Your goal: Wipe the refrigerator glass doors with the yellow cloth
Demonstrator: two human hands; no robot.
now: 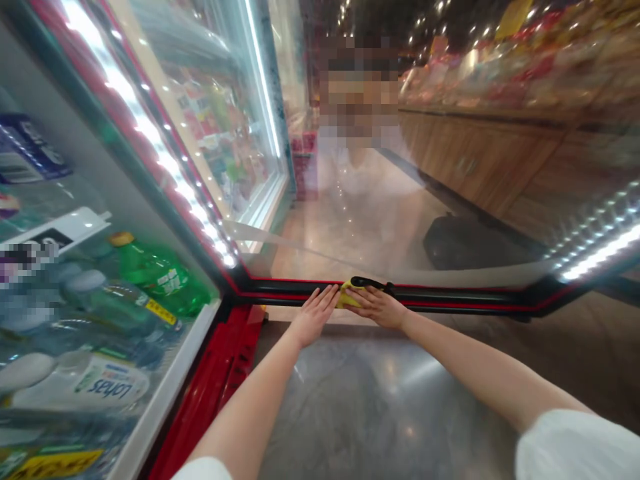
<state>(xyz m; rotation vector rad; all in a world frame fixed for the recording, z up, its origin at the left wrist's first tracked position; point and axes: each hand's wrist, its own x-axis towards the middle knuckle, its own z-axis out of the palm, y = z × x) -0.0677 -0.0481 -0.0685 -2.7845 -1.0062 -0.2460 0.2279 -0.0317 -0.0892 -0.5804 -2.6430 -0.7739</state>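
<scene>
Both of my hands rest at the bottom frame (460, 293) of an open glass cooler door, which is black with red edging. My left hand (314, 316) lies with its fingers stretched out, its fingertips at the left edge of a yellow cloth (346, 297). Over the right part of the cloth is my right hand (377, 307), fingers extended and pressing it against the frame. A black looped piece (373, 283) shows just above the right hand's fingers; what it belongs to is unclear.
To the left, the cooler holds a green bottle (163, 277), a white-labelled bottle (107, 383) and several others. Its red base (215, 393) borders the grey floor (380, 407). Light strips run along the door's sides. A blurred person shows in the glass.
</scene>
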